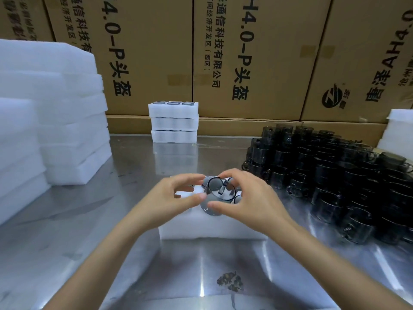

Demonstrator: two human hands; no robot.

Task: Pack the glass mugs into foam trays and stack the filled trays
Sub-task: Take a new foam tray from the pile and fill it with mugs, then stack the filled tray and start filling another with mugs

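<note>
Left hand point(176, 198) and right hand point(248, 198) together pinch one smoky round glass mug point(215, 193), tilted, over white foam tray point(212, 231) on steel bench point(201, 276).

A table point(78, 231) with a brushed metal top filled the lower part of the view, its surface scuffed and shining with pale streaks of reflected overhead light. A small dark patch of crumbled debris point(230, 283) lay on it near the front edge. Behind the table rose a wall of large brown cardboard cartons point(257, 52), stacked close together and printed in black with Chinese characters, the marking "4.0-P" and a round logo. A lower row of flat cartons point(234, 127) ran along the back of the table beneath them.
</note>
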